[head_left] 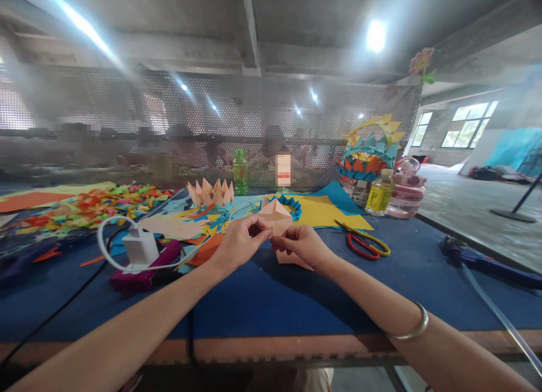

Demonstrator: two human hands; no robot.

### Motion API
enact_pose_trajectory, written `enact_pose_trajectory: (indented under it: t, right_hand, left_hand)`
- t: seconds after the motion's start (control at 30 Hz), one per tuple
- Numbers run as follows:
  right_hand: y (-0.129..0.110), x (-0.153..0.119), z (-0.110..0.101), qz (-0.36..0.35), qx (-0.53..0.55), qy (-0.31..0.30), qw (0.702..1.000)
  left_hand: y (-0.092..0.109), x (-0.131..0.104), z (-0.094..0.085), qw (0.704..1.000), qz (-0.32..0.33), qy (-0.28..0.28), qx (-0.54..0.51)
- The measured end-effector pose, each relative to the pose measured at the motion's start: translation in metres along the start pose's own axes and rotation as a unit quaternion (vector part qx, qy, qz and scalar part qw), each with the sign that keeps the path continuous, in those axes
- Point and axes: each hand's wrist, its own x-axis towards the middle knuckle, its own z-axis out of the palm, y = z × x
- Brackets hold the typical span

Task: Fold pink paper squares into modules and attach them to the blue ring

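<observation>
A peach-coloured sheet of folded paper [277, 211] is held up over the blue table, its top creased into a point. My left hand [243, 239] pinches its lower left side between thumb and fingers. From the right, my right hand [307, 246] grips the lower edge, fingertips close to those of the left. Beneath the right hand lies another peach paper piece [292, 260], partly hidden. Just behind the held paper is a ring of folded blue paper [296, 208]. Scissors with red and yellow handles [366, 242] lie to the right of my right hand.
At left are a purple power strip [144, 270] with a white charger [140, 246] and cables, and a heap of colourful scraps [105, 205]. A peach paper crown [210, 192] and green bottle [240, 171] stand behind. A blue-handled glue gun [491, 262] lies right, near bottles [380, 194].
</observation>
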Motion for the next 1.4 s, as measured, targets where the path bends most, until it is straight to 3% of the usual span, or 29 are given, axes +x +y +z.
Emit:
enact_pose_trajectory:
  t: [0.33, 0.6, 0.77, 0.93, 1.4]
  right_hand:
    - [0.0067, 0.0021, 0.0000, -0.023, -0.026, -0.024, 0.999]
    - [0.0039, 0.0025, 0.0013, -0.050, -0.032, -0.024, 0.998]
    - [0.0004, 0.0032, 0.0012, -0.064, -0.053, -0.014, 0.996]
    - [0.0004, 0.0038, 0.0009, -0.063, -0.064, -0.017, 0.996]
    - [-0.0006, 0.0013, 0.0015, -0.026, -0.053, -0.024, 0.998]
  left_hand:
    - [-0.0027, 0.0005, 0.0032, 0.999, -0.018, -0.017, -0.027]
    - [-0.0050, -0.0005, 0.0061, 0.997, -0.042, 0.018, -0.063]
    - [-0.0008, 0.0033, 0.0047, 0.957, -0.149, -0.002, -0.248]
    - [-0.0016, 0.0053, 0.0038, 0.918, -0.246, -0.050, -0.308]
    - [-0.0042, 0.0054, 0.0027, 0.930, -0.239, -0.034, -0.275]
